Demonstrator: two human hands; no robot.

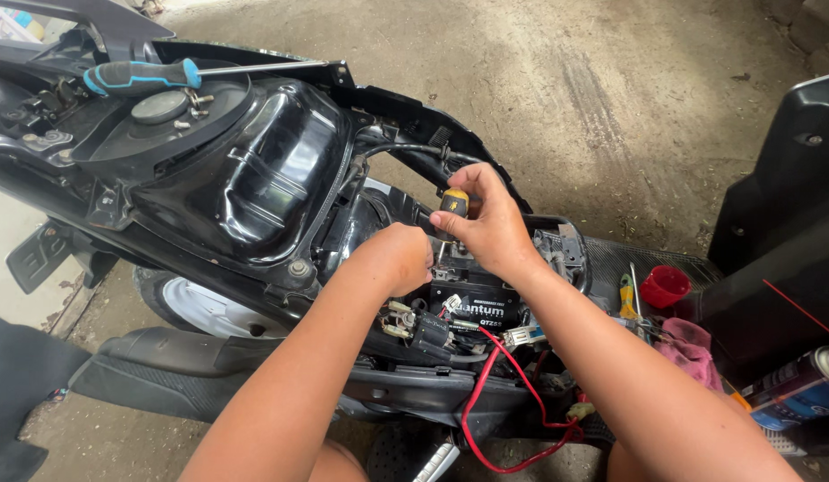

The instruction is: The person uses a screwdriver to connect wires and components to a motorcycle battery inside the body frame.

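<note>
Right, your right hand (490, 223) is wrapped tight round the yellow-and-black screwdriver (453, 203), shaft pointing down at the top of the black battery (472, 308) sitting in the open bay of the scooter frame (254, 178). Your left hand (406, 259) is closed just beside it, fingers pinched at the terminal area; can't tell exactly what it's pinching. That screwdriver is short and stiff with a stubby handle, so I'd guess it slips off easily; palm over the butt looks like the best hold. Battery is probably heavy, its case hard and smooth; best taken by the sides. Red wires (486, 402) loop loose below the battery, soft and snaggy. A blue-handled screwdriver (142, 76) lies on the seat tub, a red cup (664, 286) on the footboard to the right.
</note>
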